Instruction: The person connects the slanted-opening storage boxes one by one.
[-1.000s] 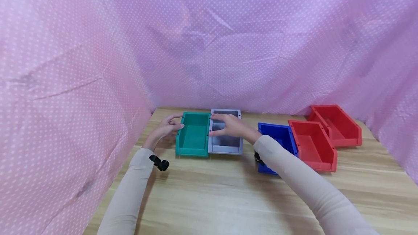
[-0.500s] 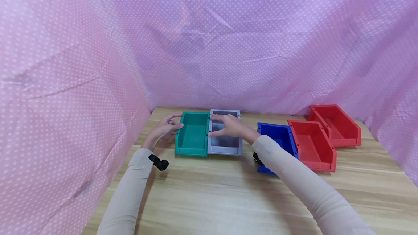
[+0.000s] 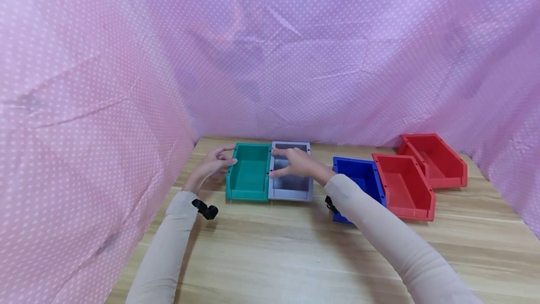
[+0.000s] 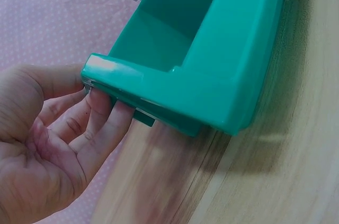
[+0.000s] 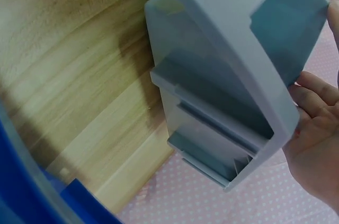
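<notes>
A green storage bin (image 3: 250, 172) and a grey storage bin (image 3: 291, 194) stand side by side, their long sides against each other. At the green bin's left side, my left hand (image 3: 213, 165) holds the rim; the left wrist view has the thumb at the rim's corner and the fingers (image 4: 108, 128) tucked below its lip. My right hand (image 3: 297, 162) reaches over the grey bin, thumb and fingers spread along the rim where the two bins meet. In the right wrist view the grey bin's ribbed outer side (image 5: 212, 81) faces the camera and hides part of the fingers (image 5: 312, 91).
Right of the grey bin is a blue bin (image 3: 354, 169), partly covered by the right sleeve. Two red bins follow, one (image 3: 398, 186) beside the blue and another (image 3: 438, 158) farther back. Pink dotted cloth (image 3: 295, 83) hangs behind and left of the wooden table (image 3: 270, 257).
</notes>
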Demonstrator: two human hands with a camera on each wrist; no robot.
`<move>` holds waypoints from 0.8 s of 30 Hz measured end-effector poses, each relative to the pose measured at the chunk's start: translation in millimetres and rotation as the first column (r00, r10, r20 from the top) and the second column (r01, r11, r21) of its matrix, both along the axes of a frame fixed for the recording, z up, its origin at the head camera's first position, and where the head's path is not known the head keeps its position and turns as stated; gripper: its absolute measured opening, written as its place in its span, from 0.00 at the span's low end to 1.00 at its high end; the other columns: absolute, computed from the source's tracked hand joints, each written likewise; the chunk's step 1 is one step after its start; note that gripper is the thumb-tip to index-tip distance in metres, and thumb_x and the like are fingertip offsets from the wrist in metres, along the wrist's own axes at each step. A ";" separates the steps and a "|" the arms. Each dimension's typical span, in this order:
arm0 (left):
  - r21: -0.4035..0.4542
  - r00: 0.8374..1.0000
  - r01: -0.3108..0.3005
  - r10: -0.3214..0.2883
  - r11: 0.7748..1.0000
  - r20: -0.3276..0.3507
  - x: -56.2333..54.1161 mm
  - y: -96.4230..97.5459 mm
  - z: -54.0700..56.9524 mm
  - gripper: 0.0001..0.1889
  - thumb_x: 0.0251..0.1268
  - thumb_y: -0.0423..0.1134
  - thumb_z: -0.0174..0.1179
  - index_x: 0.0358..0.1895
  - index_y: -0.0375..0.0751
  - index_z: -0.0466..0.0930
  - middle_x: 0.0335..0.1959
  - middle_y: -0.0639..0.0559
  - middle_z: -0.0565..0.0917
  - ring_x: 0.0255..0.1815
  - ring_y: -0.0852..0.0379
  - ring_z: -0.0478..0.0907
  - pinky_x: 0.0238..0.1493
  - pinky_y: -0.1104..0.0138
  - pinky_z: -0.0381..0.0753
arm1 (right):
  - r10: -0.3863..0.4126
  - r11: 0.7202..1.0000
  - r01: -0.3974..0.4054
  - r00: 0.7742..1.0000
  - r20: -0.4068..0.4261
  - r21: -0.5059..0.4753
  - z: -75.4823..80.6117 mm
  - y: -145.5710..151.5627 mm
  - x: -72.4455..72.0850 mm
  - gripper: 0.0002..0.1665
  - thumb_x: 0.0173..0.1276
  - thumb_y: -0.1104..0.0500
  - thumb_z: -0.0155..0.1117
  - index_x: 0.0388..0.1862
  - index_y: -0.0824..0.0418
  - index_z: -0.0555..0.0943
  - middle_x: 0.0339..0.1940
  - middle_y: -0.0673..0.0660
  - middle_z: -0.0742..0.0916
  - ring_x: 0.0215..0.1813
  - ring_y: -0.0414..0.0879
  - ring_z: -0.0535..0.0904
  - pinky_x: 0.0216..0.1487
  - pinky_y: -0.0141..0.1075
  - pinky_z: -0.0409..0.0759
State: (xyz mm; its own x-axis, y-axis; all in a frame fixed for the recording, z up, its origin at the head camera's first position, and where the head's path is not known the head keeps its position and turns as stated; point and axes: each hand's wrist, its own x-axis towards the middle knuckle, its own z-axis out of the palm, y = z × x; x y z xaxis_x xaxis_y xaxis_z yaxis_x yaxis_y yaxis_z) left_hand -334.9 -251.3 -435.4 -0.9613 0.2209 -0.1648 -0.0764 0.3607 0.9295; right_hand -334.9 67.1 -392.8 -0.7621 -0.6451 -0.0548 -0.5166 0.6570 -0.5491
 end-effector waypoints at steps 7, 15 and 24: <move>0.001 1.000 0.000 0.000 1.000 -0.004 0.3 0.0 0.7 0.34 0.75 0.38 0.61 0.80 0.46 0.59 0.49 0.39 0.83 0.51 0.51 0.82 0.49 0.62 0.86 | -0.007 1.000 0.006 1.000 0.014 0.027 0.7 -1.5 0.1 0.50 0.65 0.38 0.73 0.78 0.58 0.67 0.80 0.58 0.70 0.78 0.57 0.68 0.76 0.52 0.69; 0.006 1.000 -0.002 0.002 1.000 -0.008 0.0 3.0 0.6 0.34 0.74 0.37 0.61 0.80 0.46 0.60 0.47 0.42 0.83 0.54 0.46 0.81 0.53 0.59 0.85 | -0.022 0.999 0.020 0.999 0.036 0.040 -2.5 -2.7 2.2 0.50 0.64 0.39 0.73 0.79 0.58 0.66 0.80 0.59 0.69 0.80 0.57 0.65 0.77 0.53 0.67; -0.012 1.000 0.015 -0.015 1.000 -0.022 0.4 1.0 -0.8 0.34 0.75 0.38 0.60 0.80 0.45 0.59 0.51 0.37 0.84 0.55 0.43 0.82 0.51 0.59 0.86 | -0.014 0.999 0.013 0.999 0.031 0.030 -6.1 -3.6 2.4 0.51 0.64 0.39 0.74 0.78 0.59 0.67 0.79 0.60 0.70 0.78 0.57 0.68 0.76 0.54 0.68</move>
State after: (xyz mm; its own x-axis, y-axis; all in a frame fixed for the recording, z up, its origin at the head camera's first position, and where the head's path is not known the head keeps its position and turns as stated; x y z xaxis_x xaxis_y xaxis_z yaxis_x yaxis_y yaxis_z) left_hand -334.5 -250.4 -436.2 -0.9614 0.2332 -0.1457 -0.0502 0.3723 0.9268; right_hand -332.5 63.5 -398.8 -0.7686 -0.6323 -0.0977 -0.4901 0.6801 -0.5452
